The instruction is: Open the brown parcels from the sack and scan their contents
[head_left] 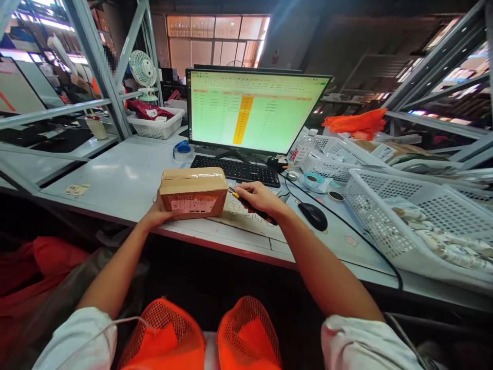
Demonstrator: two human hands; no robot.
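A brown cardboard box (192,191) with clear tape along its top edge and a printed label (191,204) on its front rests near the table's front edge. My left hand (158,213) grips its lower left corner, thumb across the front; the other fingers are hidden behind it. In my right hand (257,198) is a black and yellow utility knife (246,201), its tip beside the box's right edge. I cannot tell whether the blade touches the cardboard. Behind the box lies a black keyboard (254,172).
A lit monitor (250,110) stands at the back. To the right are a black mouse (313,216), its cable, a tape roll (314,180) and white perforated baskets (379,221). A blue tape roll (183,149) and another white basket (157,126) sit back left. Metal posts (94,67) flank the table.
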